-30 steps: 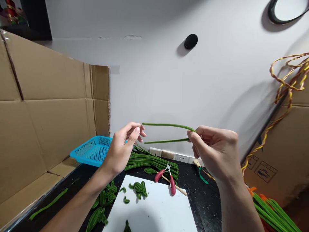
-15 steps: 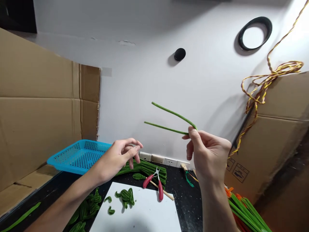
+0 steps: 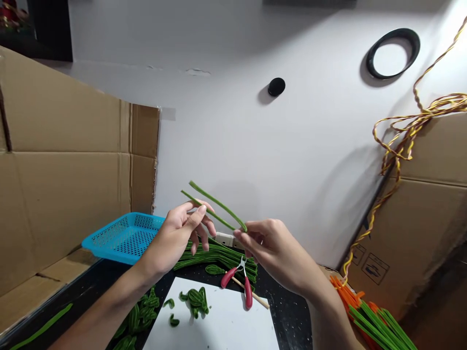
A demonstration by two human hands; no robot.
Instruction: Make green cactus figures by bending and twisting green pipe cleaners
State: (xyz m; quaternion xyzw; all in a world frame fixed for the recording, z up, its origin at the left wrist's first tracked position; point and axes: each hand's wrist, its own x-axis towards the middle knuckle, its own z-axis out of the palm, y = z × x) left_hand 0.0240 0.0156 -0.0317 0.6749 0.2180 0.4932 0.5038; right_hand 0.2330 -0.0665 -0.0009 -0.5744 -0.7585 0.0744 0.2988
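Note:
A green pipe cleaner (image 3: 219,202), bent double into a narrow V, is held up in front of the wall. My right hand (image 3: 279,253) pinches its folded end between thumb and fingers. The thumb and index finger of my left hand (image 3: 177,236) close on the lower leg, while its other fingers hang loose. Below lie a bundle of green pipe cleaners (image 3: 204,256) and red-handled pliers (image 3: 241,277) across a thin wooden stick (image 3: 260,299). Several small coiled green pieces (image 3: 197,300) rest on a white board (image 3: 219,330).
A blue perforated basket (image 3: 109,243) stands at left beside a cardboard panel (image 3: 65,116). More green shaped pieces (image 3: 136,316) lie left of the board. Orange and green pipe cleaners (image 3: 383,321) are at lower right, near a cardboard box (image 3: 423,218) with yellow-brown twisted wire (image 3: 404,131).
My right hand has moved left and down with the bent pipe cleaner, bringing it to my left hand. My left thumb and index finger now close on its lower leg.

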